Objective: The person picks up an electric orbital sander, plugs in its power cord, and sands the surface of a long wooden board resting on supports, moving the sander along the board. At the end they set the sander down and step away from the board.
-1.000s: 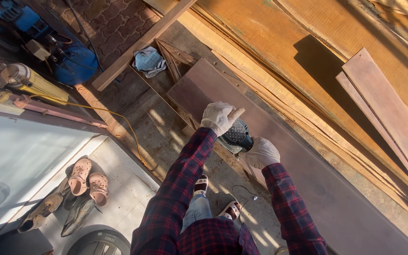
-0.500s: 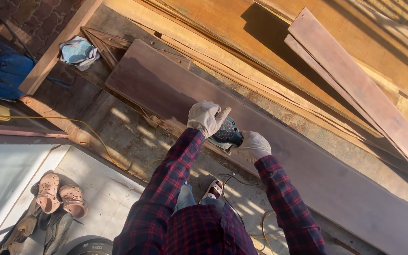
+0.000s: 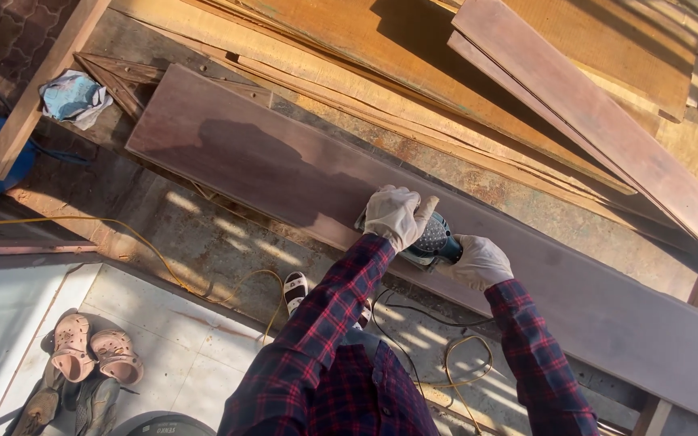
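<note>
Wood lies everywhere under this person: a long dark reddish board (image 3: 300, 173) runs slantwise across the scene, and both gloved hands work a power sander (image 3: 432, 240) on its near edge, roughly midway along its length. The left hand (image 3: 397, 215), in a pale glove, presses down flat over the top of the sander with fingers curled around its front. The right hand (image 3: 478, 262), gloved the same, is closed around the rear of the tool, probably on a handle, though the glove hides it. Red and dark plaid sleeves reach up from the bottom of the view.

Beyond the board, lighter yellowish planks (image 3: 349, 48) are stacked flat, and a second reddish plank (image 3: 599, 121) lies across them at the upper right. A crumpled bluish rag (image 3: 74, 97) sits near the far left end of the board, beside a wooden beam (image 3: 38, 89).

On the concrete below the board, a cable (image 3: 446, 359) loops loosely, and a yellow cord (image 3: 123, 230) trails off to the left. One sandalled foot (image 3: 295, 291) shows near the cord. At the lower left, on a tiled floor, a pair of pinkish clogs (image 3: 90, 355) lies just beside darker shoes (image 3: 66, 400).
</note>
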